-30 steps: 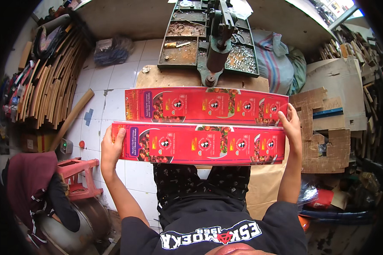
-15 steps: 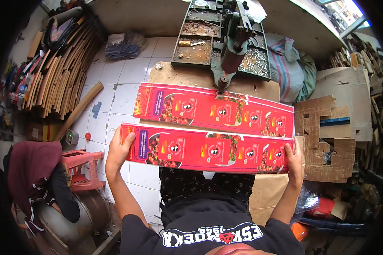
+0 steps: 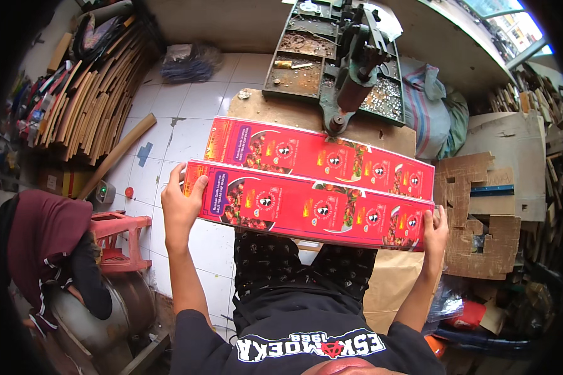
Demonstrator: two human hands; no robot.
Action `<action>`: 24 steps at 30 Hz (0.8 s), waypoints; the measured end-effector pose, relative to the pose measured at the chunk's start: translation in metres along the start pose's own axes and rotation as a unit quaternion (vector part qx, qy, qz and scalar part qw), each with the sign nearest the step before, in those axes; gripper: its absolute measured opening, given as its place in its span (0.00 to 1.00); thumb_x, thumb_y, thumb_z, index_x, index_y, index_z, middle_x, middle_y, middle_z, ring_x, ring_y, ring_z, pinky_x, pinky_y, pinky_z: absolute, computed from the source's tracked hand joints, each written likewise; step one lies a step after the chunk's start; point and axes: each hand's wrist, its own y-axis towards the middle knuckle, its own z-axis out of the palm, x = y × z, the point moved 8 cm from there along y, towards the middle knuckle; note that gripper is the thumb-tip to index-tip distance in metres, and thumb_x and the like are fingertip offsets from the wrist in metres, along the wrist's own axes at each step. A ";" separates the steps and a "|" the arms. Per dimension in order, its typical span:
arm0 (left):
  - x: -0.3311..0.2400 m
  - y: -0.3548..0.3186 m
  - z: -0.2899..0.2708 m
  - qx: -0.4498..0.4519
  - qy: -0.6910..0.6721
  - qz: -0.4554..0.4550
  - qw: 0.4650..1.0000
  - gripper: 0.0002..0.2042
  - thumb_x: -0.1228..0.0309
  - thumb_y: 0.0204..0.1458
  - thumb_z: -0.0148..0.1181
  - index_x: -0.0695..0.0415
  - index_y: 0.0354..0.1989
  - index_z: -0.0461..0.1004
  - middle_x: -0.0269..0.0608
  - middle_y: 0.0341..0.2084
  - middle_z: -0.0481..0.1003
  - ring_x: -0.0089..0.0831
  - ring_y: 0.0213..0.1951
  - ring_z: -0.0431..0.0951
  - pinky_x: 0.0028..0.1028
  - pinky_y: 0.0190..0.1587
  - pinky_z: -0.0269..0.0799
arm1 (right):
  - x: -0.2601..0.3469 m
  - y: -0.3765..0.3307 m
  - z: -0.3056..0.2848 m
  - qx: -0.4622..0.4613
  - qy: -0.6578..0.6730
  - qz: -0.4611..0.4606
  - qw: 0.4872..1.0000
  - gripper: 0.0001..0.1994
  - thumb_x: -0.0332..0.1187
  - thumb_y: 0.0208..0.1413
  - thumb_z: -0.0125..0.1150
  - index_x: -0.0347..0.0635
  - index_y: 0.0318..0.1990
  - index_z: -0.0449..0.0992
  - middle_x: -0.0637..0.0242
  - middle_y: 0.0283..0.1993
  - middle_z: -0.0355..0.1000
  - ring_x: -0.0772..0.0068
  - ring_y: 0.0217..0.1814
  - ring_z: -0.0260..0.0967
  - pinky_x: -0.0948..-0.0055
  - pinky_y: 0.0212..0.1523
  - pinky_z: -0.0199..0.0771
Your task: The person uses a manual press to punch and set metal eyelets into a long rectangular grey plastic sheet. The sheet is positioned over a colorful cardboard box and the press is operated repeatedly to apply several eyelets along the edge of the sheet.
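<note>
My left hand [image 3: 184, 199] grips the left end of a long red printed cardboard panel [image 3: 288, 203], thumb on top and fingers behind the edge. At the opposite end my right hand [image 3: 436, 232] holds it the same way. Pictures of food and a purple label cover the panel, which slants down toward the right. Just beyond it lies a second, matching red panel [image 3: 300, 153] on the brown work board [image 3: 263, 109]; the near panel's far edge runs along it. A dark green hand press [image 3: 355, 94] stands behind, its lower tip close to the second panel's far edge.
Compartment trays [image 3: 301, 75] of small metal pieces flank the press. Cut brown cardboard [image 3: 475, 212] leans at right, beside a striped sack [image 3: 422, 106]. At left are stacked boards [image 3: 87, 87], a red stool [image 3: 122, 240] and another person in a maroon hood [image 3: 44, 231], bent over a metal drum.
The near panel's left end has swung away from me with my left hand, so it slants more. My right hand stays on its end. The whole view has turned slightly.
</note>
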 end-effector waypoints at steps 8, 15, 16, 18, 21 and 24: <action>-0.008 -0.021 -0.002 -0.066 -0.010 0.063 0.996 0.23 0.69 0.61 0.55 0.74 0.59 0.66 0.69 0.56 0.68 0.59 0.61 0.68 0.39 0.63 0.64 | 0.007 -0.031 0.009 -0.042 -0.012 -0.044 0.998 0.29 0.37 0.65 0.58 0.26 0.66 0.61 0.47 0.63 0.67 0.68 0.61 0.68 0.70 0.61 0.67; -0.009 -0.024 -0.016 -0.085 -0.086 0.049 0.991 0.19 0.72 0.61 0.53 0.72 0.57 0.69 0.67 0.54 0.72 0.52 0.56 0.74 0.37 0.58 0.69 | 0.015 -0.036 0.008 -0.058 0.073 -0.040 0.995 0.26 0.32 0.66 0.56 0.22 0.65 0.60 0.49 0.65 0.66 0.70 0.63 0.66 0.72 0.63 0.65; -0.012 -0.025 -0.020 -0.090 -0.102 0.051 0.989 0.19 0.72 0.61 0.53 0.72 0.57 0.69 0.66 0.53 0.73 0.51 0.54 0.76 0.36 0.56 0.70 | 0.013 -0.037 0.006 -0.058 0.076 -0.035 0.995 0.26 0.31 0.65 0.56 0.22 0.65 0.60 0.48 0.65 0.66 0.69 0.63 0.66 0.72 0.63 0.65; -0.018 -0.022 -0.023 -0.116 -0.134 0.085 0.980 0.17 0.74 0.61 0.53 0.73 0.54 0.71 0.62 0.48 0.77 0.44 0.48 0.80 0.33 0.51 0.73 | 0.019 -0.038 0.000 -0.072 0.083 -0.031 0.993 0.26 0.30 0.65 0.55 0.21 0.65 0.60 0.48 0.65 0.65 0.69 0.63 0.66 0.72 0.63 0.64; -0.007 -0.023 -0.026 -0.121 -0.232 0.076 0.962 0.21 0.83 0.59 0.53 0.70 0.62 0.65 0.54 0.51 0.75 0.33 0.46 0.79 0.28 0.49 0.75 | 0.021 -0.039 -0.004 -0.069 0.097 -0.040 0.992 0.26 0.29 0.65 0.55 0.20 0.65 0.59 0.46 0.65 0.65 0.68 0.64 0.66 0.72 0.63 0.64; 0.006 -0.023 -0.040 -0.102 -0.285 0.043 0.952 0.24 0.84 0.59 0.53 0.67 0.65 0.62 0.43 0.45 0.73 0.22 0.39 0.76 0.21 0.42 0.73 | 0.044 -0.046 -0.001 -0.069 0.108 -0.047 0.991 0.26 0.28 0.65 0.55 0.19 0.64 0.59 0.45 0.65 0.64 0.65 0.65 0.65 0.71 0.65 0.62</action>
